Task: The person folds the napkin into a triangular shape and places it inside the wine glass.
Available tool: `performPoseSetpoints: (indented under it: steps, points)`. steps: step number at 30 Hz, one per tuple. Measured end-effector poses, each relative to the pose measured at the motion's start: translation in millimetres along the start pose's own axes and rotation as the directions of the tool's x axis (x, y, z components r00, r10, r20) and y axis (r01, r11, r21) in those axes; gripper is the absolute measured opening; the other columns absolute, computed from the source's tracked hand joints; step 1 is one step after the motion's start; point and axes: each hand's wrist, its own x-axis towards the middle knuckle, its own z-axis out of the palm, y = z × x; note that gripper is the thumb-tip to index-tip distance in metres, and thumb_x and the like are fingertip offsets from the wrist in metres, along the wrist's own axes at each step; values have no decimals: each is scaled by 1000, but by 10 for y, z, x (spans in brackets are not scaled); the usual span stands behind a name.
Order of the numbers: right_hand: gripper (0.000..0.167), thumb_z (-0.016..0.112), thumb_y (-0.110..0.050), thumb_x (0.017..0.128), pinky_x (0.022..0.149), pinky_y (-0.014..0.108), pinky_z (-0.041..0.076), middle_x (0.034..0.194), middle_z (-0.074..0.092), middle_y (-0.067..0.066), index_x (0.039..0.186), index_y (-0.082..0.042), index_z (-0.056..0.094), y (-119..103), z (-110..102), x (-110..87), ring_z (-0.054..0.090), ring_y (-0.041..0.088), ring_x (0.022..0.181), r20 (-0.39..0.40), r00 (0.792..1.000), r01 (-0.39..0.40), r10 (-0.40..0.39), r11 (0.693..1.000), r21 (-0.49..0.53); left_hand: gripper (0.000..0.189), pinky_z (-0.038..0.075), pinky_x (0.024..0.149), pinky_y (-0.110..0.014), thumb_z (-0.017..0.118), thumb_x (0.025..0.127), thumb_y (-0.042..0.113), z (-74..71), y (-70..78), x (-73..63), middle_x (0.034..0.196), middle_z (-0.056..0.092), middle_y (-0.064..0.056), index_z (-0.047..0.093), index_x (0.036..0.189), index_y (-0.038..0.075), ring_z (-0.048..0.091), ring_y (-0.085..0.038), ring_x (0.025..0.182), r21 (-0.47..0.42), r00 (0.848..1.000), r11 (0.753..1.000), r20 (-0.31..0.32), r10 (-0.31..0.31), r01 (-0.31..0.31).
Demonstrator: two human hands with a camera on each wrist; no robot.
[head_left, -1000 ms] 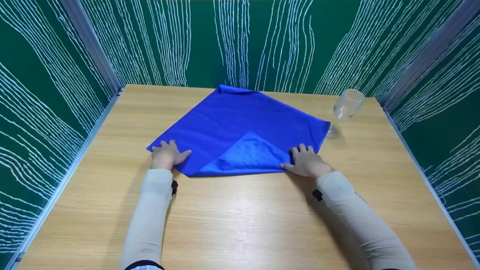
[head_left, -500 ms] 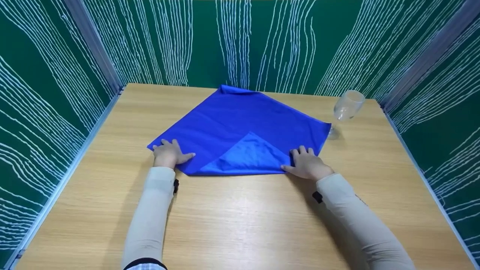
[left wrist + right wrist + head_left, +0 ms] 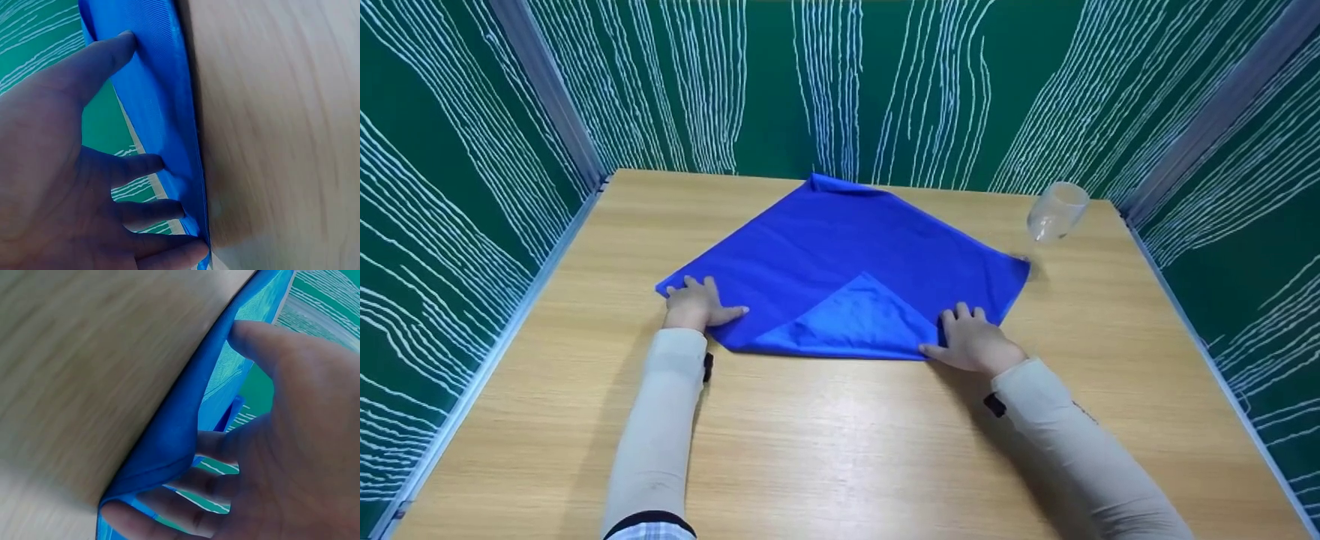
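Note:
A blue cloth (image 3: pixel 840 232) lies spread on the table, its near part folded over into a lighter, shinier triangular flap (image 3: pixel 855 322). On the cloth's left near edge rests my left hand (image 3: pixel 691 306), fingers spread and mostly straight; the left wrist view shows its fingertips (image 3: pixel 126 42) against the fabric (image 3: pixel 163 101). My right hand (image 3: pixel 976 343) rests at the flap's right end, with its fingers on the cloth and its thumb at the near edge. In the right wrist view, this edge of the cloth (image 3: pixel 174 422) bulges between thumb and fingers.
A clear stemmed glass (image 3: pixel 1057 214) stands at the back right, its base hidden behind the cloth's right corner. The wooden table (image 3: pixel 840 450) is enclosed by green walls (image 3: pixel 772 82) with white streaks on the far side and both flanks.
The cloth has slid slightly nearer and to the right, its right corner now covering the glass's base. My right hand has come slightly nearer with it; my left hand has barely moved.

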Motion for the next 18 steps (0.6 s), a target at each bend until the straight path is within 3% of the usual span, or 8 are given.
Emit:
performPoseSetpoints:
  steps: [6, 12, 18]
  points:
    - [89, 56, -62, 94, 98, 66, 42, 135, 41, 37, 138, 15, 42, -48, 7, -49, 40, 58, 124, -21, 1000, 22, -23, 1000, -20, 104, 24, 108, -71, 52, 93, 65, -5, -46, 38, 154, 5, -45, 12, 156, -9, 7, -70, 134, -9, 1000, 1000, -2, 23, -23]
    - [95, 55, -64, 94, 102, 65, 38, 139, 38, 37, 144, 15, 36, -125, -5, -116, 38, 57, 128, 39, 999, 0, 0, 1000, -23, 102, 29, 105, -70, 55, 94, 63, 4, -90, 45, 155, 2, -42, 13, 157, -6, 1, -69, 136, -47, 999, 998, -5, 45, -45]
    - [95, 58, -65, 91, 95, 64, 45, 133, 42, 36, 140, 15, 40, -174, -10, -185, 44, 55, 122, 28, 1000, 15, -14, 999, -31, 101, 31, 105, -70, 57, 93, 61, 12, -124, 27, 157, 2, -40, 15, 157, -4, 2, -67, 138, -80, 998, 995, -20, 62, -64]
